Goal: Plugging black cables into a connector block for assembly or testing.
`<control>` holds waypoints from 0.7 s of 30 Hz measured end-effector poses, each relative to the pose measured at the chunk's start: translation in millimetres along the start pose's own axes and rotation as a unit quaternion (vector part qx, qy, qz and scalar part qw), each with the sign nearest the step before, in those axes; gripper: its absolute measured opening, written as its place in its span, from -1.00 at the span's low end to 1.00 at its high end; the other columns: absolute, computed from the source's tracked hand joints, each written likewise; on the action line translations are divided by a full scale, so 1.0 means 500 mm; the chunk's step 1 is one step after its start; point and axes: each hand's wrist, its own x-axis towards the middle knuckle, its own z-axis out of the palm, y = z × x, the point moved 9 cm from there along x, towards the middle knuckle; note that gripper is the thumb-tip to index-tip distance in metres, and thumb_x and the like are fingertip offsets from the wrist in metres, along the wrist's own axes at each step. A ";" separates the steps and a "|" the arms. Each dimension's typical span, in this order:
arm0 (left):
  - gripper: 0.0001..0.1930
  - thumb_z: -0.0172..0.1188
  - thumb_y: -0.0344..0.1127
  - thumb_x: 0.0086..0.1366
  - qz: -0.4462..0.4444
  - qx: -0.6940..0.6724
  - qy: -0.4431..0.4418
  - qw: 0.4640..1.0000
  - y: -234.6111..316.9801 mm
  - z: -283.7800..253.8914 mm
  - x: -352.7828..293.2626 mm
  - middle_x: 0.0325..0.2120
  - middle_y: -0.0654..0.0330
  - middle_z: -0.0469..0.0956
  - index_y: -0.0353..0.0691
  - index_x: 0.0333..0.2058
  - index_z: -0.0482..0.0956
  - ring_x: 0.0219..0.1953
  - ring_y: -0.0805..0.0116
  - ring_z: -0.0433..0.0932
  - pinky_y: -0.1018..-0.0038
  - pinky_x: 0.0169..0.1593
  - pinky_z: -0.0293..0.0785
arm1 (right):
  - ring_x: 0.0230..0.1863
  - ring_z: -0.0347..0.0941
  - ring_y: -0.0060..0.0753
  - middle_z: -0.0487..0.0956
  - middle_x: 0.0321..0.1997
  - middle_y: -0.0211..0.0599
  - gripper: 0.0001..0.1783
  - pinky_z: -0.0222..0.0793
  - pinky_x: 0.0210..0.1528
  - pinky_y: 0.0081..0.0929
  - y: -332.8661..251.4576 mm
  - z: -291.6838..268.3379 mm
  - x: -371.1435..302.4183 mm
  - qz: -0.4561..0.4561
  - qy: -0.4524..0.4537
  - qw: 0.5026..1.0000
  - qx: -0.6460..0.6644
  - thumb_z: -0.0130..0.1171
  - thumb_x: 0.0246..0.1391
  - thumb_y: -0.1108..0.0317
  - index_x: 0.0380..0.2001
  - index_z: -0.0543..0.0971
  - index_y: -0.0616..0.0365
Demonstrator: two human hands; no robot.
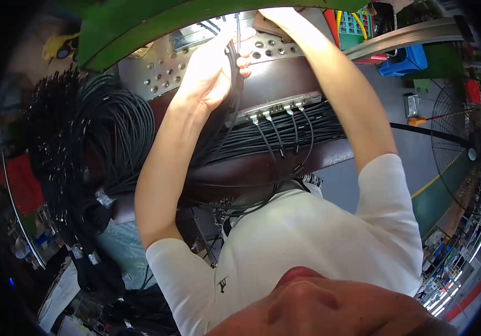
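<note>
Under a bright lamp, my left hand (209, 78) is closed around a few thin black cables (232, 59) that run upward and hang down past its fingers. My right hand (277, 13) reaches to the upper edge beside a brownish block (271, 25); glare and the green machine frame hide its fingers. Below the hands, a long metal strip fixture (277, 108) holds several small white connectors (288, 110) with coloured wires, whose black leads loop down toward me. A thick bundle of black cables (324, 127) lies along the dark red bench edge.
A green machine beam (139, 28) arches over the work spot, above a metal plate with round holes (162, 75). Large coils of black cable (120, 120) hang at left. At right are a blue bin (405, 60), a metal rail (408, 38) and a fan (470, 151).
</note>
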 end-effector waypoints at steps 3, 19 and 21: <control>-0.60 -0.17 -0.05 0.42 -0.027 0.005 0.029 0.999 -0.014 -0.005 -0.070 -0.59 0.38 0.23 -0.34 -0.10 0.36 -0.59 0.57 0.18 0.62 -0.51 0.18 | -0.18 0.45 -0.08 0.55 -0.19 -0.06 -0.66 0.34 -0.08 -0.21 0.032 -0.009 -0.030 -0.020 0.020 0.995 -0.095 0.05 0.07 0.18 -0.17 0.53 0.17; -0.44 -0.24 0.08 0.41 0.246 0.289 0.487 0.786 0.317 -0.381 -0.599 -0.49 0.09 0.56 -0.37 -0.25 0.51 -0.52 0.46 0.50 0.61 -0.43 0.40 | -0.08 0.43 -0.24 0.49 -0.08 -0.29 -0.52 0.39 -0.13 -0.41 -0.195 -0.093 -0.233 -0.218 0.007 0.971 -0.099 0.13 0.02 0.01 -0.05 0.50 0.03; -0.31 -0.31 0.18 0.38 0.055 0.406 0.405 0.817 0.232 -0.389 -0.542 -0.50 0.04 0.59 -0.44 -0.23 0.53 -0.55 0.40 0.56 0.62 -0.43 0.47 | -0.14 0.44 -0.21 0.51 -0.18 -0.29 -0.55 0.39 -0.10 -0.37 -0.199 -0.120 -0.273 -0.165 -0.041 0.985 -0.026 0.22 -0.05 0.16 -0.06 0.52 0.05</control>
